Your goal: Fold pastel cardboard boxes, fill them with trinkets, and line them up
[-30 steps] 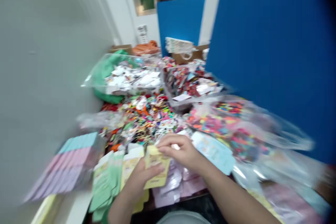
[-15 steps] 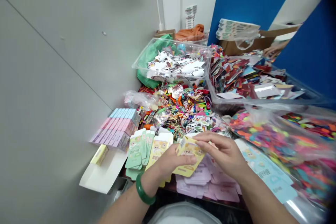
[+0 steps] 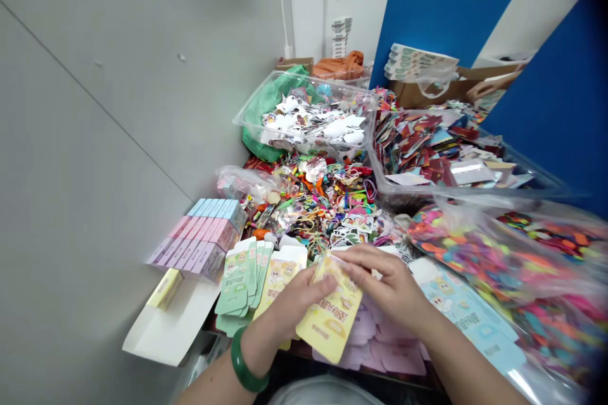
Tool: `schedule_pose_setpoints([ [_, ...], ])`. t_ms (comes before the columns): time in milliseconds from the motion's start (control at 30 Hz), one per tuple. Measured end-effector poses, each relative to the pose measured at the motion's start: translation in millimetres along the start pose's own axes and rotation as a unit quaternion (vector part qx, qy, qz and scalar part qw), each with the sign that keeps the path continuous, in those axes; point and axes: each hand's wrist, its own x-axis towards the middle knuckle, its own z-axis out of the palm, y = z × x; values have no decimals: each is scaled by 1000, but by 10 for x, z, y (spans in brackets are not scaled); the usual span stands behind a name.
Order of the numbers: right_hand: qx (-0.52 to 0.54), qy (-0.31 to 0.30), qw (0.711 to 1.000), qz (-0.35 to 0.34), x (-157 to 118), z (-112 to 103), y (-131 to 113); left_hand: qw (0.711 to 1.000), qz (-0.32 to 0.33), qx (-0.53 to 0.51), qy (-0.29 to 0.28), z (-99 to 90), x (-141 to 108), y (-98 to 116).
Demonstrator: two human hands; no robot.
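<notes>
Between my hands is a flat yellow printed carton (image 3: 332,319), tilted over the front edge of the table. My left hand (image 3: 301,297), below a green bangle, grips its left side with the thumb on the printed face. Pinched on the carton's top end are the fingers of my right hand (image 3: 380,278). Beneath it lie flat purple cartons (image 3: 392,354). Green cartons (image 3: 237,285) and more yellow ones (image 3: 280,275) are fanned to the left, and light blue cartons (image 3: 475,316) lie to the right.
Small boxes (image 3: 204,234) stand in rows beside a white open box (image 3: 166,329) at the left wall. Behind are a heap of trinkets (image 3: 327,202), a clear bin of white cutouts (image 3: 308,120), another bin (image 3: 441,152) and bags (image 3: 475,234). Another person's hand (image 3: 489,88) shows at the back right.
The yellow carton has turned more upright and moved slightly down, showing more of its face. My right hand has shifted a little down and left. The whole view has moved slightly.
</notes>
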Motion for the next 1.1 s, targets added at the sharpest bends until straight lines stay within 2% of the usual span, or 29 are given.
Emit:
schedule_pose_setpoints([
  [67, 28, 37, 995, 85, 42, -48, 15, 998, 52, 9, 25, -40, 10, 40],
  [133, 46, 62, 986, 150, 73, -66, 26, 983, 155, 85, 52, -88, 13, 70],
  [167, 47, 46, 984, 167, 87, -65, 36, 964, 213, 150, 51, -109, 9, 78],
  [233, 18, -33, 985, 168, 124, -73, 83, 908, 305, 286, 17, -136, -11, 78],
  [267, -21, -67, 985, 159, 152, -94, 130, 883, 328, 336, -2, -141, -23, 73],
  [300, -81, -79, 982, 149, 190, -134, 198, 870, 334, 363, -13, -143, -33, 65],
  [367, -247, -51, 960, 121, 286, -270, 391, 884, 310, 350, -3, -146, -43, 45],
  [400, -332, -34, 937, 102, 340, -358, 508, 903, 290, 318, 9, -152, -43, 34],
  [433, -398, -42, 913, 74, 392, -450, 629, 924, 265, 275, 20, -161, -42, 23],
  [467, -438, -57, 896, 49, 439, -537, 745, 944, 239, 228, 26, -174, -39, 11],
  [533, -461, -100, 882, 6, 509, -677, 935, 969, 200, 144, 31, -209, -40, -7],
  [667, -434, -135, 890, -28, 555, -786, 1044, 979, 181, 77, 47, -290, -61, -21],
  [767, -385, -76, 919, -36, 548, -801, 928, 979, 185, 67, 51, -341, -73, -19],
  [833, -314, -15, 949, 6, 547, -814, 815, 979, 184, 63, 52, -356, -71, -9],
  [900, -229, 15, 970, 83, 555, -830, 712, 980, 179, 65, 56, -350, -62, 9],
  [1000, -129, 11, 975, 181, 577, -846, 641, 980, 175, 61, 68, -316, -42, 40],
  [1100, -101, 5, 966, 238, 584, -840, 700, 980, 174, 53, 75, -280, -26, 58],
])
